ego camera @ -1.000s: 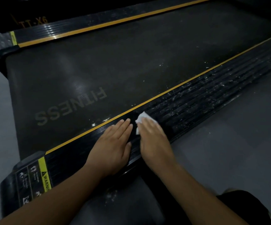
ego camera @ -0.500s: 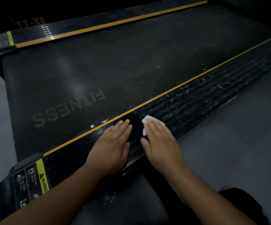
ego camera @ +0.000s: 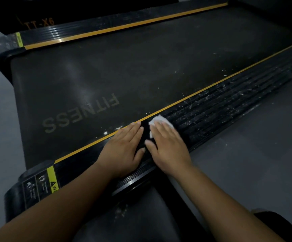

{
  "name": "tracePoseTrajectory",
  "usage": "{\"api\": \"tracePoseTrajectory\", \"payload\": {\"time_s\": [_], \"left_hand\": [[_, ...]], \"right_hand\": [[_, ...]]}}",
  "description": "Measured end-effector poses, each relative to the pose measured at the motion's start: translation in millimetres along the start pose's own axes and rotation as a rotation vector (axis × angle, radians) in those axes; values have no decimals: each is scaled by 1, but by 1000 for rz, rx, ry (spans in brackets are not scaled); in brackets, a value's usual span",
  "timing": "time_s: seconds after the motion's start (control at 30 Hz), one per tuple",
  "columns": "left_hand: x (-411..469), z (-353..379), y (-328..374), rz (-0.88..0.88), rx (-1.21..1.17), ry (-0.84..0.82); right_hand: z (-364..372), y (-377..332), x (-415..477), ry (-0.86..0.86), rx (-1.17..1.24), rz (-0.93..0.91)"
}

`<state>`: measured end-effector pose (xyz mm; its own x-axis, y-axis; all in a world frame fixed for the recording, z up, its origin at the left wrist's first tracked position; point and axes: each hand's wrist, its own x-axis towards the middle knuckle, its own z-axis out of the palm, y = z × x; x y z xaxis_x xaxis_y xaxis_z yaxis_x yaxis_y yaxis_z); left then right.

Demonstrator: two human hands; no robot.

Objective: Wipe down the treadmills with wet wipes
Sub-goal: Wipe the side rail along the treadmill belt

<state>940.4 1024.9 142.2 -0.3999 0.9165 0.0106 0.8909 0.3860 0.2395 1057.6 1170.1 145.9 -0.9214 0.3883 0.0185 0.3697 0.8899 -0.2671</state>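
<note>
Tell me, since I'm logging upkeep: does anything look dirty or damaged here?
White flecks streak the ribbed side rail beyond the wet wipe under the right hand; a few dot the belt. No damage visible.

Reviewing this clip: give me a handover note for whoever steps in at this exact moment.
Left hand: flat on the near side rail, holding nothing.
Right hand: presses the wet wipe flat onto that rail with straight fingers.
Done: the rail from the warning label to the hands looks dark and clean.
Left: the ribbed rail beyond the wipe carries white specks; the belt has specks too; the far rail is too dim to judge.
</note>
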Motion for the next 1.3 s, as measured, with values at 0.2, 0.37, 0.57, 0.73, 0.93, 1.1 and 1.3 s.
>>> {"api": "tracePoseTrajectory", "payload": {"time_s": [0.2,0.37,0.57,0.73,0.93,1.1,1.3], "left_hand": [[2,-1,-5,3,20,-2],[0,0,-5,-25,22,9],[0,-2,-4,-29,8,17],[-1,-2,-6,-31,-14,7],[1,-5,-6,-25,-25,3],[0,-3,-6,-32,-29,-2],[0,-2,-5,-31,-26,4]], "right_hand": [[-8,29,12,67,-36,92],[1,-9,4,-30,18,-24],[-10,22,35,59,17,118],[-2,-4,15,-6,30,-66],[-7,3,38,68,50,63],[-5,8,20,24,33,-72],[-3,-10,24,40,40,-60]]}}
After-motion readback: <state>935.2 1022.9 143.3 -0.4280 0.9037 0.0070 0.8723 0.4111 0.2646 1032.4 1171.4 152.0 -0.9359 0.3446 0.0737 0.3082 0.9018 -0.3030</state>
